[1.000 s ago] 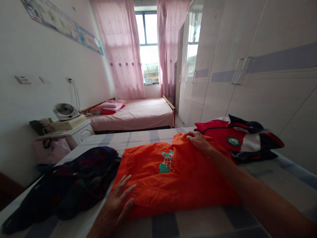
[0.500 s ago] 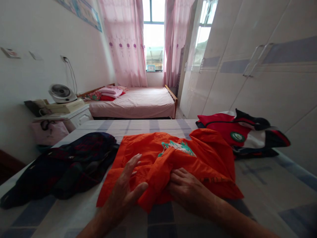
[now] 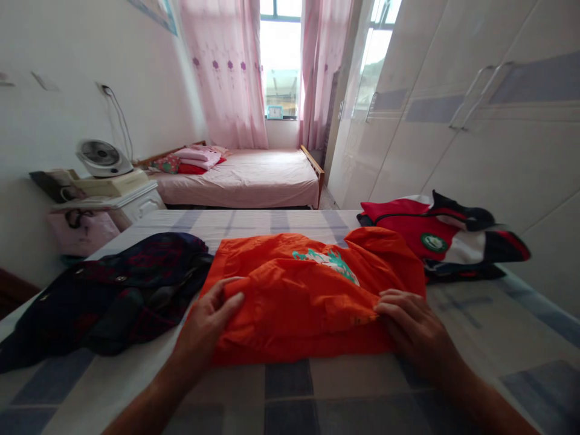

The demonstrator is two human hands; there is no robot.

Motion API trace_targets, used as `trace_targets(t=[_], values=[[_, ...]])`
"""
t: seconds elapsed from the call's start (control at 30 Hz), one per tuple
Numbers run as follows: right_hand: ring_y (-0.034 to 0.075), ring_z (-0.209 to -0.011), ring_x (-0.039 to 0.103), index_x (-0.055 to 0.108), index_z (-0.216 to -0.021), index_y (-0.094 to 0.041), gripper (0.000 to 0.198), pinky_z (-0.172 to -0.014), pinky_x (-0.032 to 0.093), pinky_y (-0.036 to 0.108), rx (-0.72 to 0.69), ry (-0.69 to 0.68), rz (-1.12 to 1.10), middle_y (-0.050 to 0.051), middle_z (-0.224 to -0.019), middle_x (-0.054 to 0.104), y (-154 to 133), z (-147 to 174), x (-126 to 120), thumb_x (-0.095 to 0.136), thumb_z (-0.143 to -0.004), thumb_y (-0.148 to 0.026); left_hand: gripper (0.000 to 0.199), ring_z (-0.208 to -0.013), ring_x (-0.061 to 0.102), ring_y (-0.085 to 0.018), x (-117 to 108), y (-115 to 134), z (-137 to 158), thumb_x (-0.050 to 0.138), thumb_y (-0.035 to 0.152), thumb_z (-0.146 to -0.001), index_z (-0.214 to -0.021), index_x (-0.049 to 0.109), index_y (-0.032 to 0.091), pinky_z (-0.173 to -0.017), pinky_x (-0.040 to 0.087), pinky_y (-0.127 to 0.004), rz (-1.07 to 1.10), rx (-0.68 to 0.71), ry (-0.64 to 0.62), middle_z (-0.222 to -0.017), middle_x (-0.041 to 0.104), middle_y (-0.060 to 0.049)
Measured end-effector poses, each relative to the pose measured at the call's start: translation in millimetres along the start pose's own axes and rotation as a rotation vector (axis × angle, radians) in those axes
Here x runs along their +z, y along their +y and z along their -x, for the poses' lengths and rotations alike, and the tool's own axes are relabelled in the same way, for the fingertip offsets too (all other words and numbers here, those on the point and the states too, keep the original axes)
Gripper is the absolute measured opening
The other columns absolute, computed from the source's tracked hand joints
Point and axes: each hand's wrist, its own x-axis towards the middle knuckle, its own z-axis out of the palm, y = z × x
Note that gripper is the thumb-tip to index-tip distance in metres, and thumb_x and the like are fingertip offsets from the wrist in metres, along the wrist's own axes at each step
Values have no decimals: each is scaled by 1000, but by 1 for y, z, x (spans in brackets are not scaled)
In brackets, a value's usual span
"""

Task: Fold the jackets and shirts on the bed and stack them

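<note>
Both forearms (image 3: pixel 147 389) angle inward from the near side; left hand (image 3: pixel 209 317) has thumb (image 3: pixel 232 306) extended, right hand (image 3: pixel 419 329) points bent fingers (image 3: pixel 396 302) left.

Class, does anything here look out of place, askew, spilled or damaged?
Nothing looks spilled or damaged. The dark garment, left of the orange garment on the checked sheet, looks most untidy: it lies in a rumpled, sprawling heap, while the orange one is spread flatter.

Home bedroom, pink-sheeted bed (image 3: pixel 258 178), pink curtains (image 3: pixel 226 103), white wardrobe (image 3: pixel 408 154)
</note>
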Motion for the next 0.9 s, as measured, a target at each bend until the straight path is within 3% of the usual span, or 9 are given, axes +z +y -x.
trace_targets(t=[0.1, 0.2, 0.3, 0.4, 0.53, 0.6, 0.7, 0.8, 0.9], values=[[18, -102, 57, 58, -98, -21, 15, -89, 42, 31, 17, 5, -39, 5, -96, 63, 0, 9, -1, 51, -86, -16, 51, -74, 66, -17, -17, 3, -12, 63, 36, -75, -120, 49, 19, -53, 54, -24, 228, -198, 9, -103, 66, -6], [17, -103, 55, 58, -98, -22, 13, -90, 41, 30, 36, -70, -53, 4, -99, 62, 1, 19, 3, 53, -86, -19, 58, -85, 65, -19, -28, -6, -12, 68, 38, -71, -122, 46, 17, -63, 55, -26, 167, -251, -39, -109, 63, -8], [17, -106, 53, 57, -100, -22, 14, -92, 40, 31, 78, -66, -60, 4, -102, 61, 3, 26, 8, 53, -86, -20, 59, -96, 62, -21, -34, -14, -7, 60, 45, -76, -126, 42, 19, -73, 54, -28, 66, -193, -77, -116, 60, -8], [18, -110, 52, 57, -100, -24, 15, -93, 41, 31, 97, -118, -76, 3, -106, 61, 1, 27, 4, 52, -85, -19, 57, -95, 62, -24, -41, -20, -5, 54, 46, -78, -126, 43, 16, -78, 53, -34, -134, -137, -122, -106, 62, -8], [18, -120, 46, 54, -110, -26, 25, -95, 43, 30, 142, -292, -164, 3, -123, 55, -10, 12, -16, 49, -86, -22, 47, -97, 60, -26, -40, -11, -8, 47, 39, -81, -123, 48, 16, -86, 48, -42, -659, 182, 108, -110, 59, -9], [18, -119, 47, 52, -114, -25, 27, -94, 43, 30, 221, -241, -191, 4, -126, 52, -16, -2, -23, 45, -88, -25, 42, -105, 56, -25, -27, 4, -12, 43, 34, -84, -122, 49, 18, -91, 45, -41, -776, 404, 164, -120, 54, -9], [20, -111, 53, 55, -108, -25, 25, -92, 44, 36, 375, -120, -119, 5, -117, 58, -21, -25, -15, 43, -88, -32, 34, -109, 53, -23, 10, 29, -24, 42, 29, -87, -117, 54, 18, -95, 42, -37, -865, 613, 37, -120, 54, -9], [24, -106, 56, 58, -104, -22, 28, -88, 44, 43, 502, -148, -39, 7, -110, 62, -22, -39, 7, 43, -86, -37, 29, -109, 51, -24, 53, 46, -42, 51, 29, -83, -109, 60, 18, -94, 42, -37, -955, 710, -148, -117, 57, -9], [25, -105, 55, 59, -103, -20, 29, -86, 43, 44, 537, -233, -3, 8, -108, 62, -23, -39, 26, 43, -85, -37, 19, -102, 53, -27, 83, 49, -61, 58, 27, -78, -91, 66, 15, -88, 42, -39, -999, 702, -233, -106, 61, -12]])
